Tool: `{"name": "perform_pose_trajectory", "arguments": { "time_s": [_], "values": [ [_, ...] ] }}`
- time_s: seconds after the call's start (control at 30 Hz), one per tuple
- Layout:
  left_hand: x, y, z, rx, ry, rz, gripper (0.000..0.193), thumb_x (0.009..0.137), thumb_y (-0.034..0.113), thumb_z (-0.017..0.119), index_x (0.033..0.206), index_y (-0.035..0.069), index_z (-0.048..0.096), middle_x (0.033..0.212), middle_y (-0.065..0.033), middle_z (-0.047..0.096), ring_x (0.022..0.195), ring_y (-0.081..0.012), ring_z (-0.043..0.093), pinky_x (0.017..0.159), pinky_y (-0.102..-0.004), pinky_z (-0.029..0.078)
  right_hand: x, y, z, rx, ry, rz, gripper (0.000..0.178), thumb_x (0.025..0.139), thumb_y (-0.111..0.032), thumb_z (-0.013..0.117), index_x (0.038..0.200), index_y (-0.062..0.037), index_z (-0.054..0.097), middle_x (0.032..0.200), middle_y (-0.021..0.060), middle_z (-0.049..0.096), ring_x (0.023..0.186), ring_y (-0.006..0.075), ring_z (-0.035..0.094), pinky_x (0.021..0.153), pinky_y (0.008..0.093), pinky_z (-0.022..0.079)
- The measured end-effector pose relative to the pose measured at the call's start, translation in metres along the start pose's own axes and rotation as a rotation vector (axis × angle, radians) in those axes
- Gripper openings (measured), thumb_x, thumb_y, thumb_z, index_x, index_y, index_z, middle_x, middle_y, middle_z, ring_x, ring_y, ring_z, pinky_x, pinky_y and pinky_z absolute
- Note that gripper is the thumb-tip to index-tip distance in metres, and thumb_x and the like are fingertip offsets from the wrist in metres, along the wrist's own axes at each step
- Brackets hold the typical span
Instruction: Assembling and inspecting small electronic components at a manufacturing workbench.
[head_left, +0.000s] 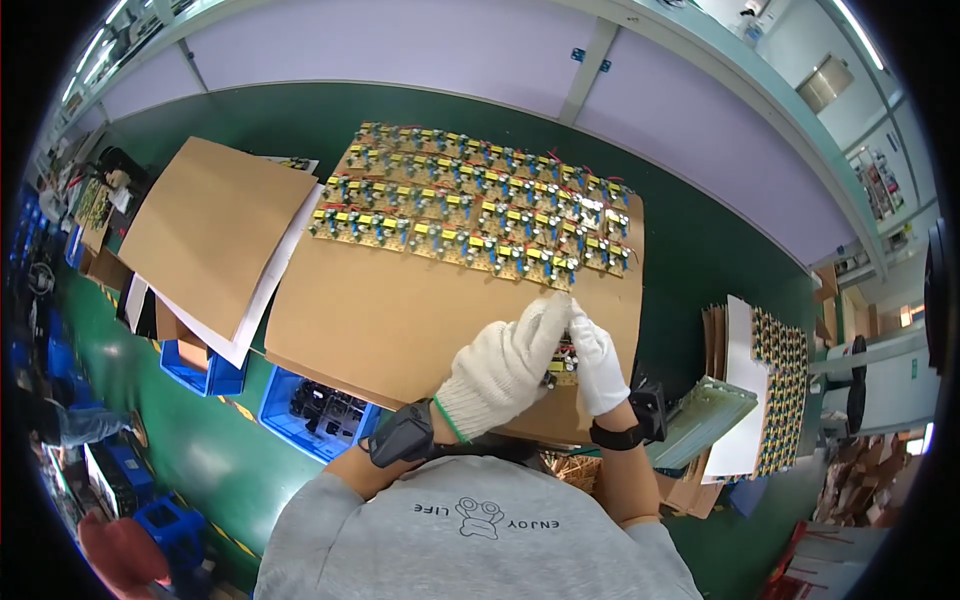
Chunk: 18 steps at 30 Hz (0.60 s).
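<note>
My left hand (510, 365), in a cream knitted glove with a green cuff edge, and my right hand (598, 368), in a thin white glove, come together near the front of the cardboard sheet. A small circuit board (563, 362) with red and yellow parts shows between them. Fingers of both hands are closed about it, with the fingertips meeting at its far end; most of its edges are hidden. Just beyond the fingertips, rows of circuit boards (440, 200) with yellow, blue and green components lie on the cardboard sheet (370, 315).
Left of the boards lies another stack of cardboard (215, 230). Blue bins (275, 415) stand below the table's front edge, one with black parts. To the right, a white sheet (735, 440) carries more boards (785, 390), beside a translucent greenish tray (705, 420). A lilac partition (400, 45) borders the green table.
</note>
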<state>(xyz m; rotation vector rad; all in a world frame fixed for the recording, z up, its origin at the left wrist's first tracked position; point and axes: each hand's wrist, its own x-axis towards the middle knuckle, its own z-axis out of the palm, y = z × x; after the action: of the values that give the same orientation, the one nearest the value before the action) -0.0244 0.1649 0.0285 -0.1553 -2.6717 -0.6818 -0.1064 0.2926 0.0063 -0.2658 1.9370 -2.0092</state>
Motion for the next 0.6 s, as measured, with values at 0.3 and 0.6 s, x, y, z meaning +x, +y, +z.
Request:
{"name": "perform_pose_trajectory", "arguments": {
  "time_s": [0.3, 0.6],
  "values": [
    [0.000, -0.014, 0.025, 0.040, 0.243, 0.161, 0.079, 0.063, 0.012, 0.074, 0.134, -0.005, 0.043, 0.101, -0.0114, 0.060, 0.092, -0.0282, 0.059, 0.087, -0.0407, 0.046, -0.026, -0.002, -0.002, -0.465, 0.264, -0.116, 0.034, 0.098, -0.030, 0.054, 0.088, 0.0018, 0.062, 0.065, 0.0118, 0.060, 0.056, 0.0134, 0.052, 0.055, 0.0324, 0.045],
    [0.007, -0.010, 0.025, 0.079, -0.035, 0.066, 0.088, 0.060, 0.024, 0.081, 0.135, -0.001, 0.042, 0.092, -0.0071, 0.058, 0.091, -0.0275, 0.057, 0.084, -0.0388, 0.044, -0.025, 0.009, -0.021, -0.461, 0.093, -0.176, 0.020, 0.094, -0.019, 0.059, 0.095, 0.0007, 0.063, 0.076, 0.0146, 0.065, 0.065, 0.0252, 0.063, 0.061, 0.0353, 0.048]
  ]
}}
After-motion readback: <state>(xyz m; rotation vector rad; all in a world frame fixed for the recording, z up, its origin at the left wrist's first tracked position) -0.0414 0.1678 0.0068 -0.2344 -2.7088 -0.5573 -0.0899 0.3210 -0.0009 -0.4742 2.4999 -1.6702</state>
